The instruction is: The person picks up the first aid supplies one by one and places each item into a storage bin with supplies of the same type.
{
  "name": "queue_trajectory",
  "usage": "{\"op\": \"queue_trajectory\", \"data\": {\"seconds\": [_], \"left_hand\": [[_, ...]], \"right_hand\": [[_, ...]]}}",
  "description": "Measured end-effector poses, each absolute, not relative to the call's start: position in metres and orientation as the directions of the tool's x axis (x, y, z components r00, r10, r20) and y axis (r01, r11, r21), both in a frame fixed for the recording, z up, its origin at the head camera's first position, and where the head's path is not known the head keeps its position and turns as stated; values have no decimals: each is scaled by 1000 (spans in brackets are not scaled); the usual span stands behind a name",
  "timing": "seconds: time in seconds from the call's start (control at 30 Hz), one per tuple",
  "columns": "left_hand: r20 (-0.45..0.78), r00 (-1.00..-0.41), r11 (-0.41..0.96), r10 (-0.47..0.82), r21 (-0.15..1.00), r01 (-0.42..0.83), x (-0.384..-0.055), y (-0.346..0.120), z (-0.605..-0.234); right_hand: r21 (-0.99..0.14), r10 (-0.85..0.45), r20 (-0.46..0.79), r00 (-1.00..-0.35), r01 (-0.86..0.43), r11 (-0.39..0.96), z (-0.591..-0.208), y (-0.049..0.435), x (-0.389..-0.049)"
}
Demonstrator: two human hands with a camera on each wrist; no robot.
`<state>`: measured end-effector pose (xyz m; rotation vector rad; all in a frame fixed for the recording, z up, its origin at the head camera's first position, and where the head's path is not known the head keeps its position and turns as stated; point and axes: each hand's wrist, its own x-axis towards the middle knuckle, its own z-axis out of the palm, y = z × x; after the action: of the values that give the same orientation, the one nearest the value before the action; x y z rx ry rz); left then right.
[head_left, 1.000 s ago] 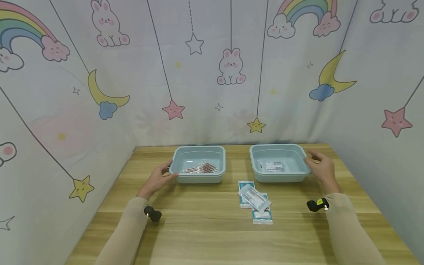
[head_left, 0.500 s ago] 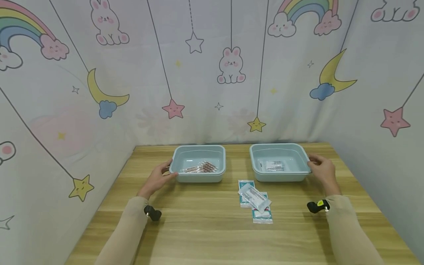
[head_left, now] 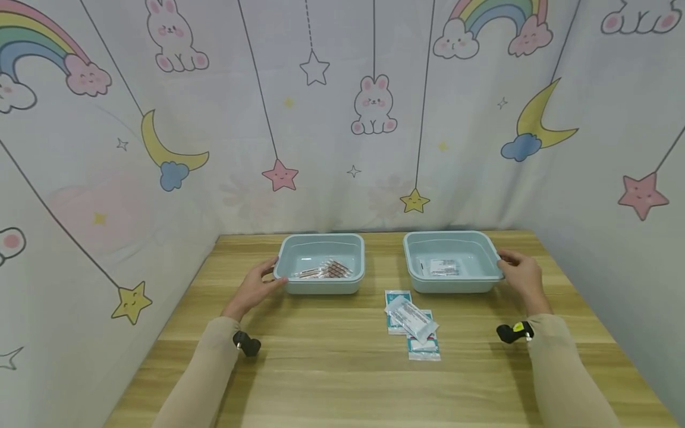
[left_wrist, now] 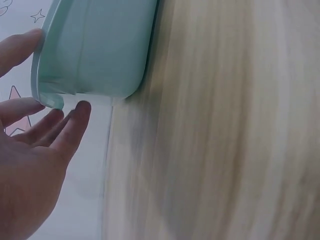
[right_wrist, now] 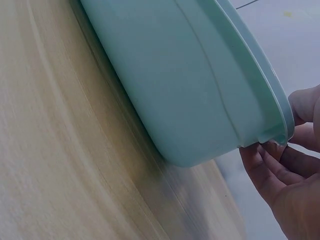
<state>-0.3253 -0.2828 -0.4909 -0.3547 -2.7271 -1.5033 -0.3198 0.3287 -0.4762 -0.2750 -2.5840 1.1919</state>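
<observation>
In the head view, two pale blue-green plastic basins stand near the table's back edge. My left hand [head_left: 254,291] holds the near left corner of the left basin [head_left: 322,288], thumb on the front rim and fingers along the side. Thin, clear-wrapped sticks with reddish-brown shafts [head_left: 336,270] lie inside it. At the other basin [head_left: 452,286], my right hand [head_left: 520,276] grips the right rim. The right wrist view shows its thumb [right_wrist: 302,106] over that rim and fingers [right_wrist: 260,170] curled beneath. A small printed white packet [head_left: 443,268] rests in this basin.
Several flat packets overlap on the wooden table [head_left: 321,368] before the right basin: a white printed one [head_left: 411,319] on top, teal-and-white ones [head_left: 424,352] under it. A patterned curtain [head_left: 332,202] rises behind the table and along both sides.
My right hand has closed in on the right basin's rim, its raised fingers coming down onto it. The left hand, the basins and the packets stay where they were.
</observation>
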Motion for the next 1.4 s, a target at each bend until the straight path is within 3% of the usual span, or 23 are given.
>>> {"op": "queue_trajectory", "data": {"seconds": [0.17, 0.4, 0.77, 1.4], "left_hand": [[143, -975, 518, 173, 828, 213, -325, -281, -488], [267, -952, 644, 151, 704, 300, -321, -270, -473], [455, -840, 499, 297, 676, 543, -317, -237, -452], [430, -775, 444, 463, 644, 623, -309, -189, -454]], "right_hand": [[-764, 295, 174, -939, 60, 642, -476, 329, -321], [-771, 301, 192, -934, 46, 635, -476, 329, -321], [-770, 298, 181, -937, 54, 636, -476, 329, -322], [-777, 310, 167, -936, 69, 626, -480, 328, -323]]}}
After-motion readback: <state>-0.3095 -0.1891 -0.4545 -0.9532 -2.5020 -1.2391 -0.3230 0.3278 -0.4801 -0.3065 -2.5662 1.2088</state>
